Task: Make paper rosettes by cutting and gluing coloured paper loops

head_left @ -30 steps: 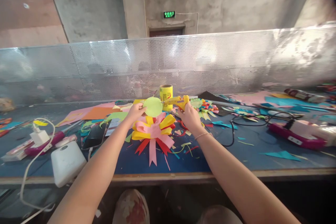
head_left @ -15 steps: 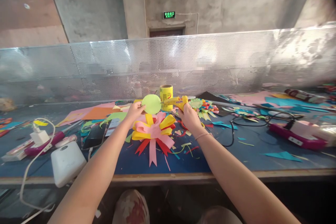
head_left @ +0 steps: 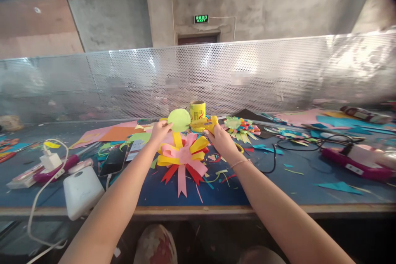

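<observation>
Right in front of me is the wooden edge of the blue table (head_left: 278, 210). On my left sit a white box (head_left: 83, 192) and a black phone (head_left: 111, 161), with a white plug (head_left: 51, 160) a bit further out.

In the middle of the table lies a big paper flower (head_left: 182, 154) with pink, yellow and red loops. Both my arms reach out over it, one on each side.

My left hand (head_left: 159, 132) is just past the flower, on its left. Its fingers pinch a green paper circle (head_left: 178, 120) by the lower left edge. The circle is held up in the air, above the back of the flower, with its flat face turned to me.

My right hand (head_left: 221, 140) is on the other side, wrapped tight around a yellow glue gun (head_left: 204, 123). The gun lies sideways, and its tip points left at the right edge of the circle. The tip is very near the paper. I cannot tell if it touches.

My left hand is the one nearer the circle. My right hand is near it, off to the right.

Behind them stands a yellow roll (head_left: 198, 111). To its right is a second paper flower (head_left: 239, 126). Far right lies a pink thing (head_left: 349, 159) with a black cord (head_left: 272, 161). At the back is a shiny wall with tiny holes (head_left: 216, 74), and high up glows a green sign (head_left: 201, 19).
</observation>
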The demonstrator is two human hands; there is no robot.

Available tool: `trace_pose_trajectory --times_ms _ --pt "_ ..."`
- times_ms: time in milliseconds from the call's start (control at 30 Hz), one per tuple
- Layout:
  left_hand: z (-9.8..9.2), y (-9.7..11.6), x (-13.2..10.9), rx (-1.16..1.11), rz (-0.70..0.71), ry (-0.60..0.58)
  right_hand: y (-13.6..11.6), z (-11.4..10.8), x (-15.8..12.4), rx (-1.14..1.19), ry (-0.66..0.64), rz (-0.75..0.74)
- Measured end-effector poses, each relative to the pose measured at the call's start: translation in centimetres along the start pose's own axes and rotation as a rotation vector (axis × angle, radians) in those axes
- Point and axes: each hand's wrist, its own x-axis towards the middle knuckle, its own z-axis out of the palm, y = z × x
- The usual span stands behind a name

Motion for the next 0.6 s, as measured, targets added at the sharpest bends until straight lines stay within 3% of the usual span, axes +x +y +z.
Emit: trace_pose_trajectory --times_ms 167,367,600 --pt "0.0 0.7 -0.4 0.096 0.051 0.030 -0.6 -0.3 -0.1 -0.005 -0.029 -0.012" --pt "0.4 1.3 -0.8 0.046 0.062 0.049 -0.9 -0.3 -0.1 -0.027 -0.059 -0.004" --pt "0.2 1.3 -0.7 -0.009 0.038 0.061 0.0 -0.2 0.0 0.056 0.067 -0.036"
